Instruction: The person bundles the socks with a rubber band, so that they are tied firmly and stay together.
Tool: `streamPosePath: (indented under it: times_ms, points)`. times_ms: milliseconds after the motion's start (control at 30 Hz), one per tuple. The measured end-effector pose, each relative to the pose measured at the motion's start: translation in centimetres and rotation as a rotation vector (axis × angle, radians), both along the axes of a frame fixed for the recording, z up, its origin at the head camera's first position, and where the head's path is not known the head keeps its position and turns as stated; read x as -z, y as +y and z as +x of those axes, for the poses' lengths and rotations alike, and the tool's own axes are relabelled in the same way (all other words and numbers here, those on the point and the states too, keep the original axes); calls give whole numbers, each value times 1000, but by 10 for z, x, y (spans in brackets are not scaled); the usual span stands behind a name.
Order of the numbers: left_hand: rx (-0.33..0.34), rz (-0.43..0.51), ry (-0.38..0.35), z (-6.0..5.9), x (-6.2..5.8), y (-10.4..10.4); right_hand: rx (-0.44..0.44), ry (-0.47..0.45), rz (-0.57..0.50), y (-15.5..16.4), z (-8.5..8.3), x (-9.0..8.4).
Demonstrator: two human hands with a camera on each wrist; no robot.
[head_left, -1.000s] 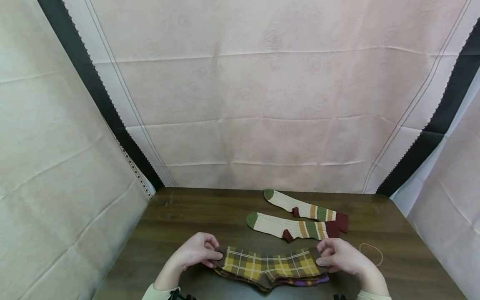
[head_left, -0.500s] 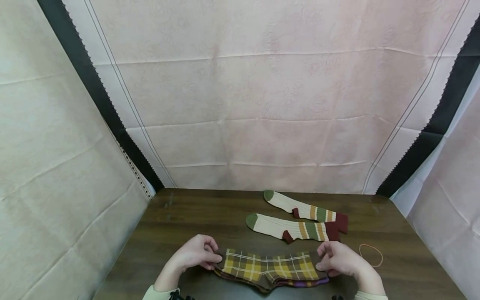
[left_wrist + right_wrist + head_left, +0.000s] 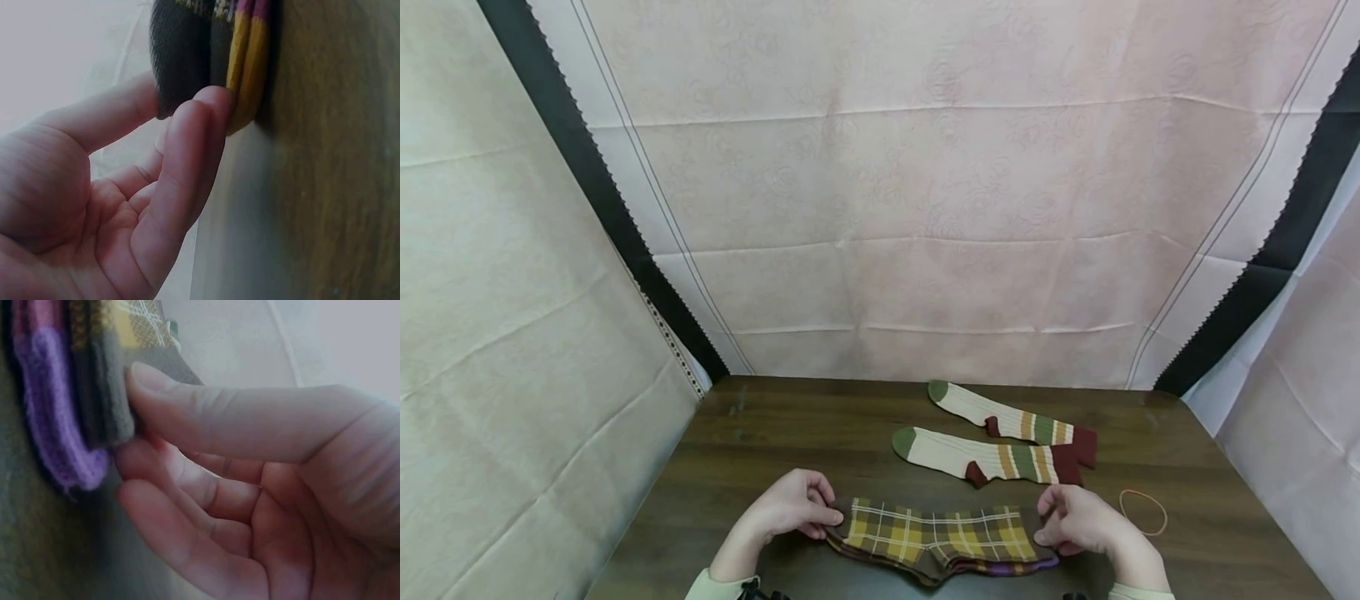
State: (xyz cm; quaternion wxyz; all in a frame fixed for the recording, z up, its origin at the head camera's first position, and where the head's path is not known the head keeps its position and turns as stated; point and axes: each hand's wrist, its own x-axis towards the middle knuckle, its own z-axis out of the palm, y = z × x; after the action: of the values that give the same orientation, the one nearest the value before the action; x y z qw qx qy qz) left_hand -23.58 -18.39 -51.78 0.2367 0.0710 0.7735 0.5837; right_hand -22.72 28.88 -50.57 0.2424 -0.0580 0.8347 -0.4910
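Both my hands pinch the plaid socks (image 3: 936, 537): left hand (image 3: 790, 506) one end, right hand (image 3: 1078, 521) the other, near the striped socks (image 3: 988, 454).

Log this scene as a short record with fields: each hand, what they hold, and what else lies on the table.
left hand: pinches the left end of the plaid sock
right hand: pinches the right end of the plaid sock
under the plaid sock: another sock with a purple edge
striped socks: two, side by side, beyond the hands
rubber band: right of the right hand
table: dark wood
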Motion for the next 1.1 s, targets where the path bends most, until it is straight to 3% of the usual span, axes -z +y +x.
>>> streamPosePath:
  times_ms: [333,733,900,1100]
  points:
    - [-8,-29,3,-1,4,1,42,31,68,-3,2,1]
    - [-16,-56,18,-2,8,-1,32,10,63,0,0,3]
    - [-7,-44,35,-2,3,0,-7,-2,27,5,-1,3]
    - [-32,-66,114,-4,-9,2,-3,39,3,11,-3,-4]
